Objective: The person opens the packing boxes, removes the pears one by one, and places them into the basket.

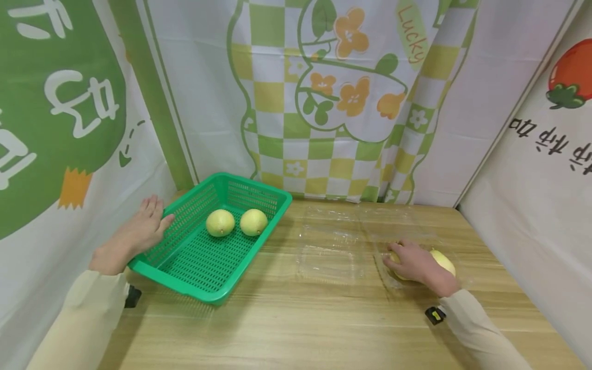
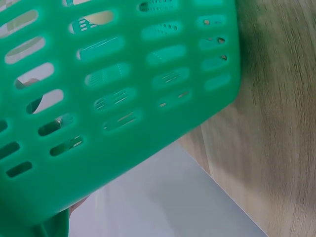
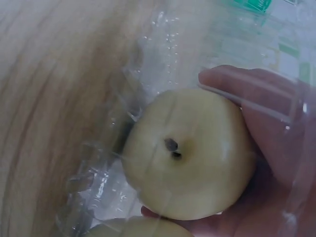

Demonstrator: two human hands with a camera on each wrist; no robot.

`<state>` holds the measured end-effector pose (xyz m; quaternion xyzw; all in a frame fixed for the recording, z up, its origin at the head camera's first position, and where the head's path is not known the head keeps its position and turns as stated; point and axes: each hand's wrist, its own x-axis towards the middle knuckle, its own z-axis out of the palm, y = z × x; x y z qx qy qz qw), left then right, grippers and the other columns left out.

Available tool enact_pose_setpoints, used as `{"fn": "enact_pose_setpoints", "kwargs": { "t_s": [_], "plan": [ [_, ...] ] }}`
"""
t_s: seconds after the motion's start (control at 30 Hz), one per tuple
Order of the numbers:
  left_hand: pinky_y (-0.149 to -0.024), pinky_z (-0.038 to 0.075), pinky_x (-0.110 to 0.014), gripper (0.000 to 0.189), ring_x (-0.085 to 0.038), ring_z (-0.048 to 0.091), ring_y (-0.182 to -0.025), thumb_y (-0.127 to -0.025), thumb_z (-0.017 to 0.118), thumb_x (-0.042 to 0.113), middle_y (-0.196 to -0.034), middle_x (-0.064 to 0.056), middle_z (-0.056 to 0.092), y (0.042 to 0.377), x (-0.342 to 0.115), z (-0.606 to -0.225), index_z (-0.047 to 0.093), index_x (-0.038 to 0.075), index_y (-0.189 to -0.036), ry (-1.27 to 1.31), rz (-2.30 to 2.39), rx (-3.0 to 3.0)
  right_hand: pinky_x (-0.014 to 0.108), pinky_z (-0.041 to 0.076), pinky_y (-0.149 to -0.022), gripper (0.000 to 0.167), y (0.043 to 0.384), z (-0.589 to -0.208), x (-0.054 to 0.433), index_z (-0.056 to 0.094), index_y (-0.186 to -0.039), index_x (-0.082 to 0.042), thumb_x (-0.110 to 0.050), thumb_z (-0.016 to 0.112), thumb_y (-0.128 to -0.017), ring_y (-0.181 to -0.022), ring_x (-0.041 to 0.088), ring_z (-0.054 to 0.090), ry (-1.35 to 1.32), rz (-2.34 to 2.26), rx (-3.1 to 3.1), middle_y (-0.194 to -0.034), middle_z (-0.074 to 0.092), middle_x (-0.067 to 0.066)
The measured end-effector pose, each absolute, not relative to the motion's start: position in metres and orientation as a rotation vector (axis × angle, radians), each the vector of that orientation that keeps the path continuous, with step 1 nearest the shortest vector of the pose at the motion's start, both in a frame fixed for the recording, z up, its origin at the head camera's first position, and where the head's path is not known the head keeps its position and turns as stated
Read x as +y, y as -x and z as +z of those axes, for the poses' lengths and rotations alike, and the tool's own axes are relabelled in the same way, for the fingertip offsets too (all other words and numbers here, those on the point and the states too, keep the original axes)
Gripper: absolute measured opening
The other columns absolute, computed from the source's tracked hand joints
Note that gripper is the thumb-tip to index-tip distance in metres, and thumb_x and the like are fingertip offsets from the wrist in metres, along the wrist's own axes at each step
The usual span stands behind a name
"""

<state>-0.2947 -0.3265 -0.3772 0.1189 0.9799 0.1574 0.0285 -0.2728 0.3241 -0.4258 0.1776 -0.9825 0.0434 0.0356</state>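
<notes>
At the right, my right hand grips a pale yellow pear from above, inside a clear plastic clamshell box. A second yellow pear lies beside it, partly behind the hand. My left hand rests at the left rim of a green plastic basket, its fingers extended. Two more pears, one on the left and one on the right, sit at the far end of the basket floor. The left wrist view shows mostly the basket's slotted outer wall.
Another clear plastic box stands opened on the wooden table, between the basket and the right hand's box. A printed curtain closes off the back, with white cloth walls at both sides.
</notes>
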Motion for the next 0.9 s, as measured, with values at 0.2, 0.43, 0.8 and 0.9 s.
{"fn": "enact_pose_setpoints", "kwargs": {
  "t_s": [0.2, 0.43, 0.8, 0.9],
  "plan": [
    [-0.119, 0.000, -0.064, 0.078, -0.054, -0.014, -0.144, -0.107, 0.013, 0.046, -0.154, -0.038, -0.015, 0.294, -0.324, -0.376, -0.005, -0.018, -0.148, -0.387, 0.450, 3.047, 0.059, 0.054, -0.079, 0.041, 0.275, -0.428, 0.323, 0.065, -0.120, -0.004, -0.036, 0.059, -0.095, -0.102, 0.043, 0.063, -0.544, 0.077, -2.978, -0.115, 0.064, 0.022],
    [-0.120, -0.001, -0.064, 0.079, -0.052, -0.014, -0.145, -0.107, 0.013, 0.047, -0.155, -0.038, -0.016, 0.291, -0.323, -0.377, -0.007, -0.017, -0.148, -0.375, 0.478, 3.037, 0.057, 0.054, -0.083, 0.042, 0.277, -0.427, 0.324, 0.064, -0.122, 0.000, -0.031, 0.056, -0.095, -0.100, 0.042, 0.064, -0.561, 0.095, -3.011, -0.115, 0.063, 0.023],
    [-0.120, -0.002, -0.064, 0.079, -0.053, -0.014, -0.145, -0.106, 0.012, 0.048, -0.154, -0.038, -0.017, 0.292, -0.325, -0.380, -0.008, -0.016, -0.148, -0.355, 0.485, 3.031, 0.053, 0.054, -0.085, 0.035, 0.283, -0.408, 0.326, 0.066, -0.115, -0.001, -0.026, 0.056, -0.092, -0.099, 0.037, 0.065, -0.609, 0.117, -3.000, -0.108, 0.067, 0.019],
    [-0.120, -0.001, -0.063, 0.079, -0.052, -0.014, -0.145, -0.106, 0.012, 0.048, -0.155, -0.037, -0.017, 0.293, -0.324, -0.381, -0.008, -0.016, -0.149, -0.357, 0.485, 3.035, 0.054, 0.054, -0.088, 0.036, 0.283, -0.400, 0.325, 0.066, -0.116, 0.000, -0.026, 0.056, -0.092, -0.101, 0.039, 0.064, -0.613, 0.124, -2.986, -0.110, 0.067, 0.021]
  ]
}}
